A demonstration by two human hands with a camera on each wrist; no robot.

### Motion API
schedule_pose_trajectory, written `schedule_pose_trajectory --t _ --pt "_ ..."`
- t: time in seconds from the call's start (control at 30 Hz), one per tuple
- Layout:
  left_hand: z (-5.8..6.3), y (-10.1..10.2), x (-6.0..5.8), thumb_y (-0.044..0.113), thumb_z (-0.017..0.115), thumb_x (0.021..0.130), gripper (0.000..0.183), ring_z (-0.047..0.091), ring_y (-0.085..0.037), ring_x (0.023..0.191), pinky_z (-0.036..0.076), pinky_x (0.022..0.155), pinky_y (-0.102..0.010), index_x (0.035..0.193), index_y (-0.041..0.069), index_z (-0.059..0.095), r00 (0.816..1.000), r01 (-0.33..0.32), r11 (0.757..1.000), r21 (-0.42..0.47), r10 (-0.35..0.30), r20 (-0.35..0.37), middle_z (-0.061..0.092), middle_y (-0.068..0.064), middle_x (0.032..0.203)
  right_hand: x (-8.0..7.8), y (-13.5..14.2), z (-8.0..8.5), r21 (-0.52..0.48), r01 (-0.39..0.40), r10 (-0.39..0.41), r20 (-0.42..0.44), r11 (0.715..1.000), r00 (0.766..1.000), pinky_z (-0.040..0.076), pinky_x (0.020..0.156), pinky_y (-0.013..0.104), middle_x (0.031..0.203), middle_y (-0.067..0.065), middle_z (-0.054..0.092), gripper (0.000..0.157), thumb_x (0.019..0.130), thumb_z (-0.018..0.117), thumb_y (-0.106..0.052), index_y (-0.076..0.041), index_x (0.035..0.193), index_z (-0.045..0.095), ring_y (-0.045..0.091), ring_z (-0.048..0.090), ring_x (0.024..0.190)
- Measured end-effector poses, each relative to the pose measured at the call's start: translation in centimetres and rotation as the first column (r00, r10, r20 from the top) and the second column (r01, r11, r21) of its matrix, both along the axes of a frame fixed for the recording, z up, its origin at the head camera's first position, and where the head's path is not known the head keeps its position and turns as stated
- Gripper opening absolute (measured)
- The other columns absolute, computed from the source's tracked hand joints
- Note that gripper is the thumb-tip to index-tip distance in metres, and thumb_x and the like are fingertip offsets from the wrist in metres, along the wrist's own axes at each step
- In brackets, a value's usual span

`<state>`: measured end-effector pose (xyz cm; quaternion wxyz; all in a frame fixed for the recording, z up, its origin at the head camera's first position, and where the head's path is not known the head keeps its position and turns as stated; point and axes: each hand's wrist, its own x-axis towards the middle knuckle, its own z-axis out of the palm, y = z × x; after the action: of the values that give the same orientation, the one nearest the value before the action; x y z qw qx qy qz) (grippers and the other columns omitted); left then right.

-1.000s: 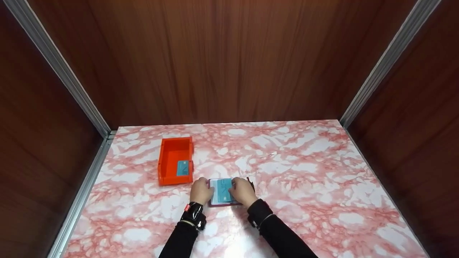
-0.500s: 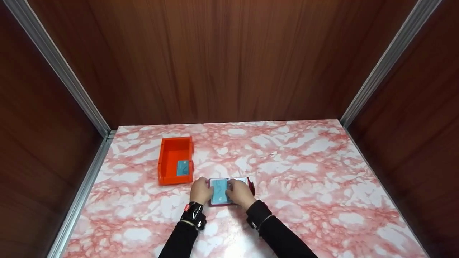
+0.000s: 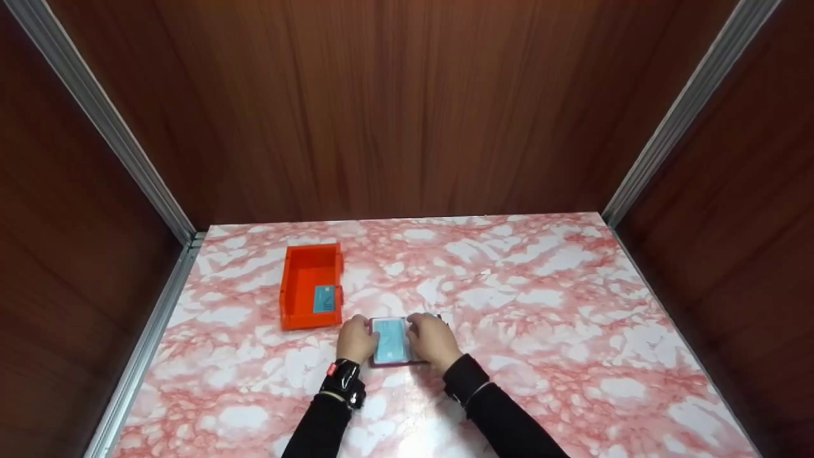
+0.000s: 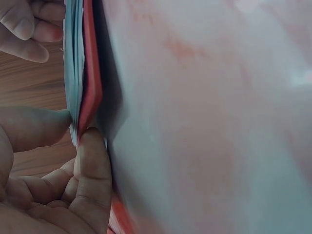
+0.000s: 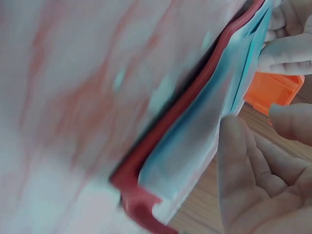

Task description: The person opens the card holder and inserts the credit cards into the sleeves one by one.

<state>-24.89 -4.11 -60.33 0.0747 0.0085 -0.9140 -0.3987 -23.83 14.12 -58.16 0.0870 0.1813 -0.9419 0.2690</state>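
A card holder (image 3: 389, 340) with a red cover and clear sleeve pages lies open on the table before me. A pale blue card shows on its left side in the head view. My left hand (image 3: 356, 340) pinches the left edge, thumb on the stacked sleeves (image 4: 74, 63) and a finger under the red cover (image 4: 91, 83). Over the right side is my right hand (image 3: 435, 340), its thumb and fingers apart. One fingertip of it meets the edge of a sleeve (image 5: 195, 141) in the right wrist view. The hand hides most of the right half.
Behind and left of my hands stands an orange plastic bin (image 3: 308, 273) with a blue card (image 3: 324, 299) inside. The red-and-white marbled table (image 3: 540, 318) runs back to a brown wood-grain wall (image 3: 407, 114). Similar panels with metal posts close both sides.
My right hand brought a blue card leftward onto the holder's left side, then drew back right with its fingers off it. My left hand kept its place on the edge.
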Motion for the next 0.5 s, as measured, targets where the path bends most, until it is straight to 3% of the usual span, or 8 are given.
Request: schedule_pose_trajectory --t 0.13,0.33,0.5 --pt "0.0 0.0 0.0 0.004 0.073 0.076 0.020 0.063 -0.035 0.079 0.050 0.074 -0.047 0.091 -0.006 0.064 1.000 0.003 1.000 0.003 -0.003 0.003 0.065 -0.016 0.081 -0.2 0.6 0.1 0.050 0.060 -0.056 -0.081 0.997 0.995 0.053 0.080 0.043 0.094 0.012 0.071 0.021 0.086 0.071 -0.007 0.000 0.106 0.071 0.029 0.067 0.089" --pt "0.1 0.0 0.1 0.004 0.074 0.076 0.021 0.064 -0.036 0.081 0.051 0.076 -0.048 0.091 -0.007 0.064 1.000 0.000 1.000 0.014 0.000 0.005 0.066 -0.018 0.084 -0.2 1.6 0.2 0.098 0.112 -0.099 -0.127 0.989 0.987 0.053 0.084 0.046 0.104 0.016 0.071 0.026 0.084 0.074 -0.009 -0.002 0.109 0.071 0.034 0.065 0.098" --pt "0.1 0.0 0.1 0.004 0.074 0.076 0.022 0.064 -0.037 0.082 0.051 0.077 -0.048 0.092 -0.007 0.064 1.000 0.000 1.000 0.008 0.000 0.005 0.067 -0.018 0.085 -0.1 2.2 -0.2 0.124 0.134 -0.115 -0.151 0.983 0.982 0.054 0.080 0.046 0.101 0.015 0.071 0.026 0.083 0.075 -0.009 -0.002 0.107 0.071 0.034 0.066 0.094"
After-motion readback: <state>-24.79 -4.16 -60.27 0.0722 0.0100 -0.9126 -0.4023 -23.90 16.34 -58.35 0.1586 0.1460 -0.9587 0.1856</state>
